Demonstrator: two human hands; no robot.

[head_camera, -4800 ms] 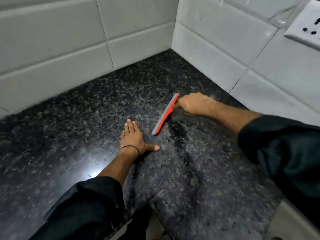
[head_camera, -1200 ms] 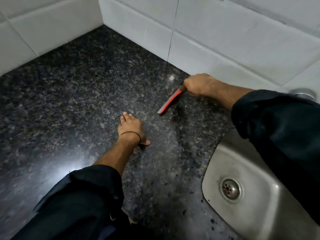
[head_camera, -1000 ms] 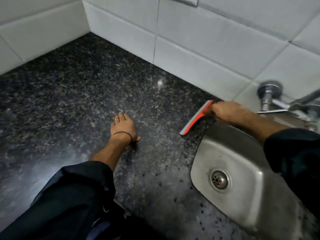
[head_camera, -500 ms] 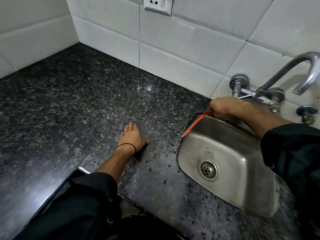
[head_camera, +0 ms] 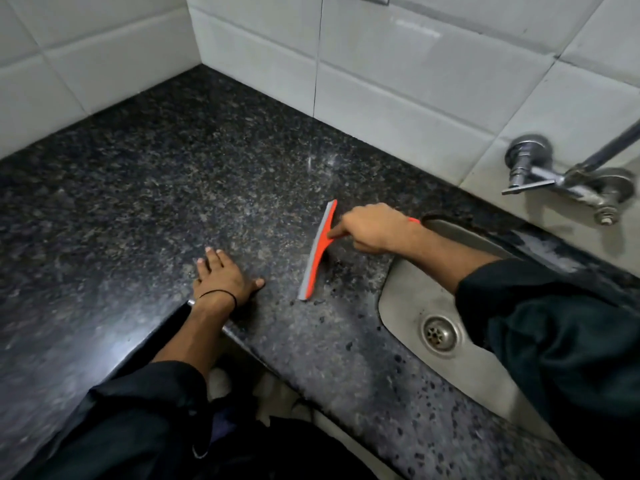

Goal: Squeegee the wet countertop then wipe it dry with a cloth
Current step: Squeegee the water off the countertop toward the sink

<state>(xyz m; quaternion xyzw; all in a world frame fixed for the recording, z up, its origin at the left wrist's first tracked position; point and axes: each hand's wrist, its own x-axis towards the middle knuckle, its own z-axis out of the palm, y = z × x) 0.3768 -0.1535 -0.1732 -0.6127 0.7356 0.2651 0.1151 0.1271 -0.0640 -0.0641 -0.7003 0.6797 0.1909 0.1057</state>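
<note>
The dark speckled granite countertop (head_camera: 145,188) fills the view, with water droplets on it near the sink. An orange squeegee (head_camera: 320,251) with a grey rubber blade stands on the counter just left of the sink, blade edge down. My right hand (head_camera: 372,230) is shut on the squeegee's handle, index finger pressed against its back. My left hand (head_camera: 221,277) lies flat on the counter near the front edge, fingers spread, a black band on its wrist. No cloth is in view.
A steel sink (head_camera: 446,306) with a round drain is set into the counter at the right. A chrome tap (head_camera: 568,176) juts from the white tiled wall (head_camera: 398,84) above it. Tiled walls meet in a corner at the back left.
My right hand pulled the squeegee rightward to the sink rim, then brought it back left onto the counter. My left hand stayed flat on the counter.
</note>
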